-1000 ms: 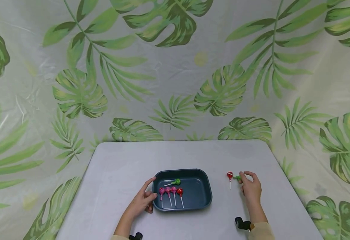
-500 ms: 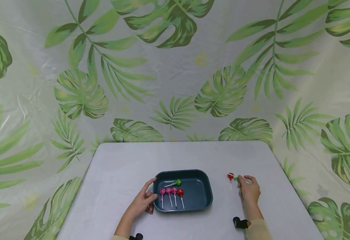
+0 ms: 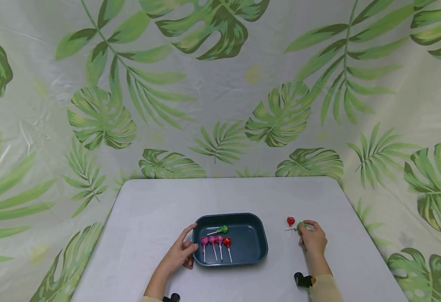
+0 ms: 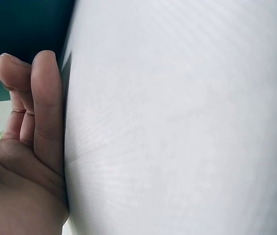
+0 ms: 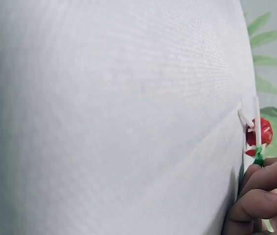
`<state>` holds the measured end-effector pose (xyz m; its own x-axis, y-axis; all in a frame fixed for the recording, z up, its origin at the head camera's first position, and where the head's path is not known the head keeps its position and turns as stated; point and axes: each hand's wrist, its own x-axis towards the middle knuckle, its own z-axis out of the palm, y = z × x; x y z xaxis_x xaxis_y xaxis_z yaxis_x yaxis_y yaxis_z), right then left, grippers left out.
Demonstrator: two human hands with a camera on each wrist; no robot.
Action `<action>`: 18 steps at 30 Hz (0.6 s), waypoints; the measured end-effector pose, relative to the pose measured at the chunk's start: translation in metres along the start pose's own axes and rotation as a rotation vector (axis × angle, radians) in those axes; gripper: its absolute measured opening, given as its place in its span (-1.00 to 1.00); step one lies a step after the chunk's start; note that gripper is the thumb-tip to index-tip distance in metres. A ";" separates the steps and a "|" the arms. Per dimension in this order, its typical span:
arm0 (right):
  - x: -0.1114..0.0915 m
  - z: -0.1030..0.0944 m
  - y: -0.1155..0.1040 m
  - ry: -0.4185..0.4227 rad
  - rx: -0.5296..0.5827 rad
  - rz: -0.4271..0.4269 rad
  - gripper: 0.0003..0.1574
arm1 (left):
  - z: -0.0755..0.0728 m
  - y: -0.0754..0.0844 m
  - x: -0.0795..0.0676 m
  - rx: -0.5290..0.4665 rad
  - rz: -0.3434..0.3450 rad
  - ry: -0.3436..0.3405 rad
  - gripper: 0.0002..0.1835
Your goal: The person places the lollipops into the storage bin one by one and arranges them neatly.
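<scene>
My left hand (image 3: 179, 252) holds the left side of a dark blue tray (image 3: 259, 251), thumb at the rim and index finger along the upper left corner. In the left wrist view, curled fingers (image 4: 48, 98) lie beside the tray's wall. My right hand (image 3: 314, 240) pinches a green lollipop (image 3: 301, 225) by its wrapped head, its white stick pointing left. A red lollipop (image 3: 290, 220) lies just left of those fingertips; the green one's stick crosses its stick in the head view. The right wrist view shows the red candy (image 5: 263, 132) behind the white stick.
Inside the tray, several lollipops stand in a row: pink ones (image 3: 212, 240) and a red one (image 3: 226, 241), sticks toward me. Above them lies another green lollipop (image 3: 224, 229), sideways. The white table (image 3: 160, 197) ends at a leaf-patterned curtain (image 3: 220, 105).
My right hand has moved slightly left and toward me. The green lollipop's stick has dropped from across the red candy's head to across its stick. My left hand and the tray stay put.
</scene>
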<state>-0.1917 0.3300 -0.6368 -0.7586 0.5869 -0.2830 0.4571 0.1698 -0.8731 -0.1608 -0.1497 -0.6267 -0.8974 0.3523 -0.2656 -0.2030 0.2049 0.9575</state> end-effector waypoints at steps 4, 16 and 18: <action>0.000 -0.002 0.001 -0.022 -0.033 -0.013 -0.46 | 0.001 0.000 0.000 -0.003 0.001 0.000 -0.22; -0.015 -0.012 -0.006 -0.143 -0.097 -0.119 -0.49 | 0.000 0.001 0.000 -0.010 0.000 -0.002 -0.21; -0.019 -0.012 -0.008 -0.161 -0.113 -0.137 -0.49 | 0.000 0.000 0.000 -0.013 0.001 -0.004 -0.22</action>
<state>-0.1750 0.3268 -0.6195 -0.8774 0.4199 -0.2321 0.3865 0.3320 -0.8605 -0.1608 -0.1496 -0.6263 -0.8960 0.3565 -0.2647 -0.2069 0.1923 0.9593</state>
